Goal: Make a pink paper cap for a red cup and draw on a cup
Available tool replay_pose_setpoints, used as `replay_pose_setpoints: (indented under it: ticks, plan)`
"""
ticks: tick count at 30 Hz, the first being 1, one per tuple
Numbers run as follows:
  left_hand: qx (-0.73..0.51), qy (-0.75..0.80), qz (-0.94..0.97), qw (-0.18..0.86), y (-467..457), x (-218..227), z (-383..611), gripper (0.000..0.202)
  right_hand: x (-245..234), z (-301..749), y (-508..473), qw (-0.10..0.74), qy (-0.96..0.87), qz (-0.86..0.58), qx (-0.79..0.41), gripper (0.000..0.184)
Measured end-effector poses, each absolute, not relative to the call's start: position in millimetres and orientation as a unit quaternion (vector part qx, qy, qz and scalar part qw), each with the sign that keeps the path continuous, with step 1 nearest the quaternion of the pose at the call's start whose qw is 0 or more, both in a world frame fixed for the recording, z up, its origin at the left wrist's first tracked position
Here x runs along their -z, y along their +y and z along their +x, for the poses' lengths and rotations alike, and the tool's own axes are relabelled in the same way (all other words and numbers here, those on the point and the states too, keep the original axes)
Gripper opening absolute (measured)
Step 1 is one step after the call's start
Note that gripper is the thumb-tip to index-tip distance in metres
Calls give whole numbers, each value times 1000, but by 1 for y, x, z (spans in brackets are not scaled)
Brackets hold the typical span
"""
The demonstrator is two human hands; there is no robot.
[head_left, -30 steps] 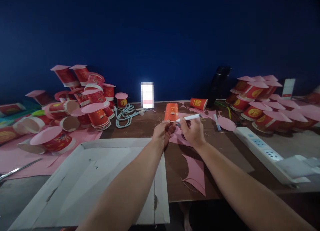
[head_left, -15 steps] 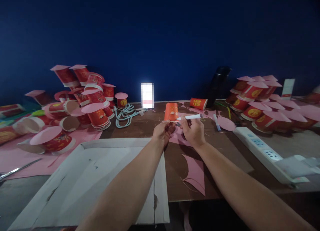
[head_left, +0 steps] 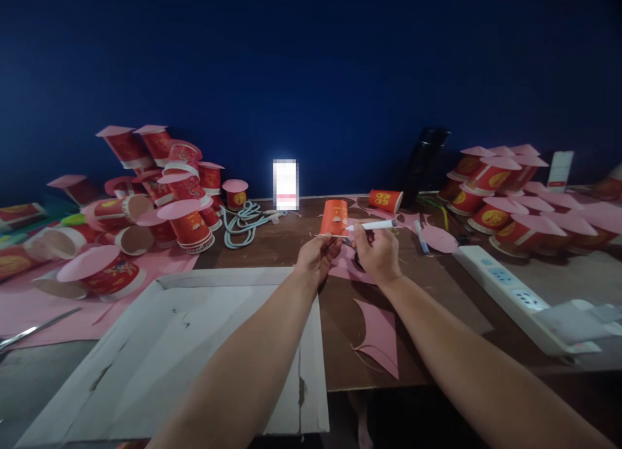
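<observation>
My left hand point(head_left: 315, 257) is closed on the near rim of a red paper cup point(head_left: 335, 214), its base pointing up and away from me. My right hand point(head_left: 378, 251) pinches a white marker pen point(head_left: 373, 226), which lies roughly level with its tip towards the cup's right side. Whether the tip touches the cup I cannot tell. Below the hands lies a pink paper scrap point(head_left: 352, 267), partly covered by them. A second red cup point(head_left: 386, 200) rests on its side further back.
Red cups with pink paper discs crowd the left point(head_left: 187, 225) and the right point(head_left: 529, 232). A white box lid point(head_left: 233, 319) lies under my left forearm. A power strip point(head_left: 500, 287), a black bottle point(head_left: 425, 161), a coiled cable point(head_left: 240, 229) and scissors point(head_left: 39, 329) surround the work spot.
The cup has shifted very slightly to the right in my left hand's hold. The pen has moved a little to the right with my right hand. Both holds stay the same.
</observation>
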State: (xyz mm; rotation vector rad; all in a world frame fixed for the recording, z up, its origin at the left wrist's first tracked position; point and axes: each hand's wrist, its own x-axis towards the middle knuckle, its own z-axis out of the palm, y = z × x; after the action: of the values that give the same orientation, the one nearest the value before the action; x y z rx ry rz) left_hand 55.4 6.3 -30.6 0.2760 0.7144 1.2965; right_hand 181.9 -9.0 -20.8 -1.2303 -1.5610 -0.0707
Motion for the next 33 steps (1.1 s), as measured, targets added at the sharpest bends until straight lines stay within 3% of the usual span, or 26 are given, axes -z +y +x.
replay_pose_setpoints:
  ticks: [33]
  plan:
    - [-586, 317, 119, 736, 6, 30, 53, 9, 24, 184, -6, 547, -658, -516, 24, 26]
